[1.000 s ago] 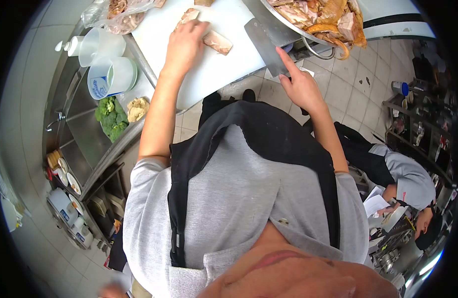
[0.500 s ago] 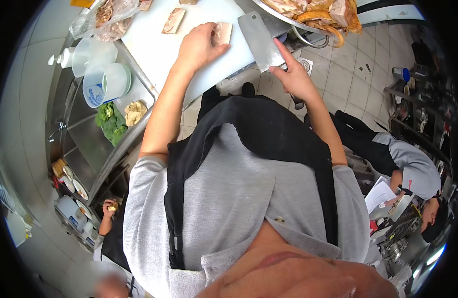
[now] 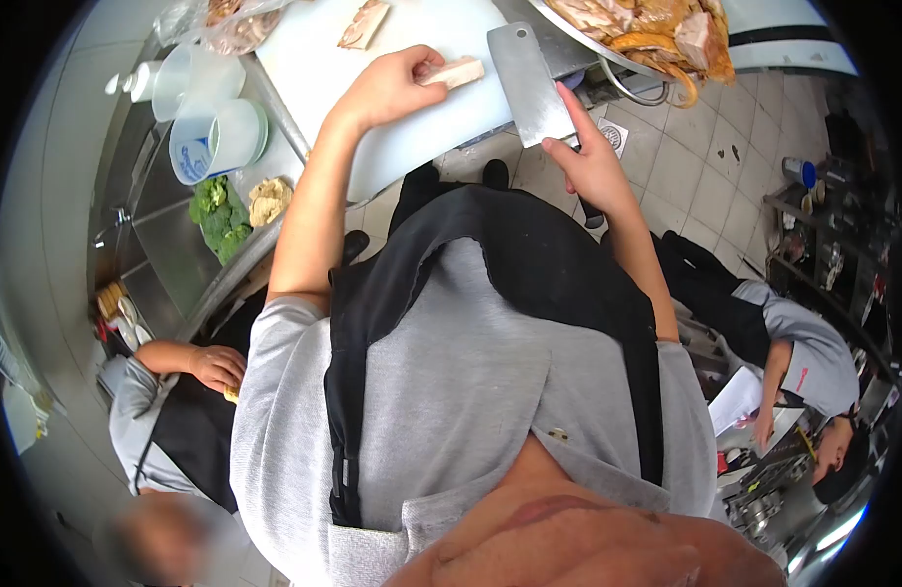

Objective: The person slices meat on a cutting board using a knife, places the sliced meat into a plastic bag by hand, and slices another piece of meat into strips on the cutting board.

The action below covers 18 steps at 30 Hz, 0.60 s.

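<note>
Silvery steel catches the light on a broad rectangular cleaver [image 3: 531,93], a round hole near its far corner, and the right hand [image 3: 593,164] is clamped on its dark handle, index finger stretched along the blade, probably for control. Over on the left, thumb and curled fingers of the left hand [image 3: 387,90] pinch a pale, oblong slab of cooked meat [image 3: 462,72] above the smooth white cutting board [image 3: 407,161]; whether the slab touches the board, I cannot tell. Its free end points at the blade, a gap between, and gripping the near end seems to keep those fingers clear of the edge. Farther up the board lies a second, brown-edged meat strip [image 3: 363,24]. Just beyond the cleaver, a round metal pan [image 3: 600,51] with a looped handle carries glossy, golden-skinned meat chunks [image 3: 656,34], presumably parked there for easy reach. Opposite, crinkled clear plastic [image 3: 237,29] wraps more meat, near frosted, cylindrical tubs [image 3: 237,139] and bumpy green broccoli [image 3: 218,220].
</note>
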Each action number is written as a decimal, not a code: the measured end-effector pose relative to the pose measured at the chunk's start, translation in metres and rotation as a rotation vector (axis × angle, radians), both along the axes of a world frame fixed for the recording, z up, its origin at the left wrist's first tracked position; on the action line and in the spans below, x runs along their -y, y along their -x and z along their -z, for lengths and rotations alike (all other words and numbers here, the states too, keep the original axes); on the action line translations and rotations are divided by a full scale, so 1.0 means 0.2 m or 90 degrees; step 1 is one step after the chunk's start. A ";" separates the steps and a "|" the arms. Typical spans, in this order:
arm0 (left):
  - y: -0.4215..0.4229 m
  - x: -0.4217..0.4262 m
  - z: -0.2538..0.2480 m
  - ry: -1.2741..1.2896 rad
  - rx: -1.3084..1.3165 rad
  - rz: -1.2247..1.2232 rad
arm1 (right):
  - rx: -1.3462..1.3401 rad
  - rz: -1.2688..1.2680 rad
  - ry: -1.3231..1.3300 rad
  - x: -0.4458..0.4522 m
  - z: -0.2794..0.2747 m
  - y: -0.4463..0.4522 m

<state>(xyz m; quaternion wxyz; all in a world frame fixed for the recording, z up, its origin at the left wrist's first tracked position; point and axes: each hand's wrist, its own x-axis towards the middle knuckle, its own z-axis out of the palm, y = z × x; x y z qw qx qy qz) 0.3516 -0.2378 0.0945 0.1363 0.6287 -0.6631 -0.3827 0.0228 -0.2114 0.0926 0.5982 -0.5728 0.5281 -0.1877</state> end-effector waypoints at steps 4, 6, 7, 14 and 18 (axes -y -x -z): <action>-0.18 -0.05 0.06 0.073 0.012 -0.097 | -0.084 -0.029 0.018 0.01 -0.04 -0.02; -0.20 -0.09 0.06 0.129 0.036 -0.093 | -0.129 -0.056 0.007 0.03 0.00 -0.02; -0.21 -0.11 0.07 0.185 0.062 -0.083 | -0.140 -0.100 0.144 0.04 0.04 -0.04; -0.22 -0.16 0.20 0.187 -0.012 -0.221 | -0.247 -0.234 0.237 0.10 -0.09 -0.16; -0.37 -0.29 0.26 0.296 0.017 -0.299 | -0.201 -0.341 0.318 0.07 -0.15 -0.29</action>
